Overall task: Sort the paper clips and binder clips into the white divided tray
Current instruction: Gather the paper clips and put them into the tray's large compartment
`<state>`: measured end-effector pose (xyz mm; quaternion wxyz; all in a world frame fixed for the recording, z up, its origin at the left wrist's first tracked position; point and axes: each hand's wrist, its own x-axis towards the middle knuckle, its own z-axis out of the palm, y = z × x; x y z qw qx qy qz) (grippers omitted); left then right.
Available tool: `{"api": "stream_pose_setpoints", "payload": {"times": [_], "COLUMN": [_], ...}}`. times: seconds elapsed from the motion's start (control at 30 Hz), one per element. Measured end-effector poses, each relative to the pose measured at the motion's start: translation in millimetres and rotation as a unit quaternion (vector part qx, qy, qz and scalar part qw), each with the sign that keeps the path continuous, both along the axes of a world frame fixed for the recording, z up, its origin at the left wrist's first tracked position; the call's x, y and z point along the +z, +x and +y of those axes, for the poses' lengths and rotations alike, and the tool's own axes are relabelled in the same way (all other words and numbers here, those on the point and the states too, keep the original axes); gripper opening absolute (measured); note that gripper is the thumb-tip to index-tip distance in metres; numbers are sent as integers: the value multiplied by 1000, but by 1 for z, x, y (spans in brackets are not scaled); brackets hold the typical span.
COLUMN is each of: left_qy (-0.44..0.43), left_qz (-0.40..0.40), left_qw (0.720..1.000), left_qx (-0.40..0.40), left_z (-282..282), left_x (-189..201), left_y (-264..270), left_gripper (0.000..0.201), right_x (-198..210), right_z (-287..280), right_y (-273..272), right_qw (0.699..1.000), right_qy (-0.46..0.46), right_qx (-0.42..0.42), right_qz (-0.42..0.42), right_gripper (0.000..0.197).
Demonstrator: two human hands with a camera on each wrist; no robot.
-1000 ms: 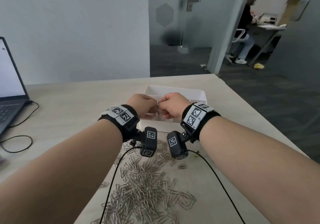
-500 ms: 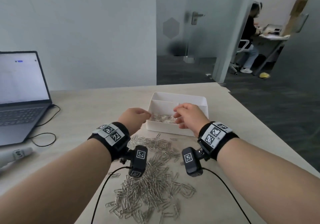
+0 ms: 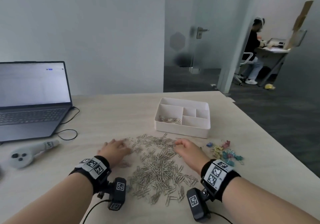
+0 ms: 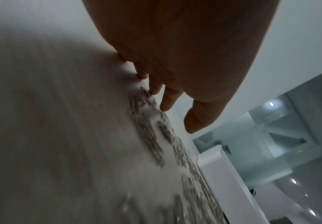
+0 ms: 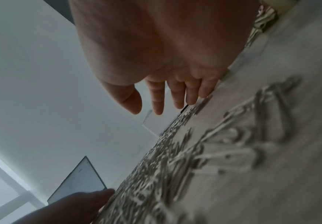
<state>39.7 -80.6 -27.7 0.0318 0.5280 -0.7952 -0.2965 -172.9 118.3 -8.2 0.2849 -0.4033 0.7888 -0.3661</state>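
Note:
A wide heap of silver paper clips (image 3: pixel 159 165) covers the table in front of me. The white divided tray (image 3: pixel 182 130) stands beyond it, with a few paper clips (image 3: pixel 170 120) in its near left compartment. Coloured binder clips (image 3: pixel 225 152) lie in a small cluster to the right of the heap. My left hand (image 3: pixel 116 147) lies flat at the heap's far left edge, its straight fingers (image 4: pixel 167 98) touching the clips (image 4: pixel 148 125). At the far right edge my right hand (image 3: pixel 186 147) comes down with relaxed fingers (image 5: pixel 177 97) just over the clips (image 5: pixel 194 159). Neither hand holds anything.
An open laptop (image 3: pixel 32 101) with its cable (image 3: pixel 67 132) stands at the far left. A grey handheld controller (image 3: pixel 29 152) lies in front of it. The table's right edge (image 3: pixel 277 142) runs close beside the binder clips. A person sits at a desk in the room beyond.
Both hands have drawn back from over the tray's left compartment and come down to the far edge of the paper clip heap. The head view has tilted up.

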Motion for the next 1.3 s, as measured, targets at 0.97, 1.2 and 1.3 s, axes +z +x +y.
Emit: {"api": "stream_pose_setpoints", "payload": {"times": [0.97, 1.2, 1.3], "left_qy": [-50, -53, -79], "left_qz": [-61, -165, -198], "left_qw": [970, 933, 919], "left_qx": [-229, -316, -330], "left_z": [15, 32, 44], "left_x": [4, 16, 20], "left_y": [-66, -41, -36], "left_gripper": [68, 112, 114], "right_x": [-4, 9, 9], "right_z": [-67, -36, -26], "right_y": [-3, 5, 9], "right_qw": [941, 881, 885], "right_qy": [149, 223, 221], "right_qx": [179, 283, 283], "right_qz": [247, 307, 297], "right_gripper": [77, 109, 109]}}
